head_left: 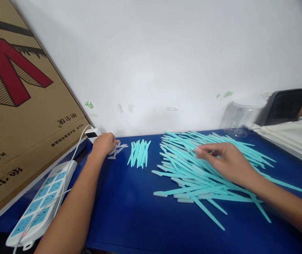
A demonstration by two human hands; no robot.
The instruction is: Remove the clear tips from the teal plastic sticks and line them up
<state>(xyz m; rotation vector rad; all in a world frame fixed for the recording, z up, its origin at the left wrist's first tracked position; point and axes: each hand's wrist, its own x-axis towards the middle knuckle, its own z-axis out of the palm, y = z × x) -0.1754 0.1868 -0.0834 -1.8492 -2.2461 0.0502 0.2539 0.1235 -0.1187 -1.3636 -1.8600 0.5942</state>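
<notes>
My right hand (222, 158) pinches a teal eyebrow razor (186, 143) above a big loose heap of the same razors (188, 176). Its tip points up and left. Most razors in the heap have pale translucent caps over their heads. At the back left, my left hand (105, 143) is closed, with its fingers curled at the edge of a small scatter of clear caps (116, 151). What lies between those fingertips is hidden. Between my hands sits a small neat bunch of teal razors (139, 154), lying side by side.
A white power strip (42, 201) with a cable lies along the left edge, beside a large cardboard box (34, 123). A clear jar (242, 118) with a white lid, a black stand (285, 106) and white stacked sheets (290, 137) stand at the right. A white wall closes off the blue table (129, 211).
</notes>
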